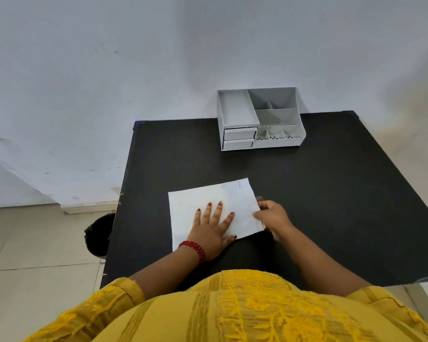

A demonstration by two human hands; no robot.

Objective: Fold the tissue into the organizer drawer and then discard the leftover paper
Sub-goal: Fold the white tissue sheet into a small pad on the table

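Head view: flat white tissue sheet [208, 201] runs leftward from right hand [273, 217] pinching its edge; left hand [211, 228] presses it, fingers splayed.

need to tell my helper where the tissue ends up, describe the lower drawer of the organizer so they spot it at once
On the black square table, a light grey plastic desk organizer stands at the far edge against the white wall. Two shut drawers are stacked at its front left corner; the lower drawer is the one nearest the tabletop, beside the small perforated compartments.
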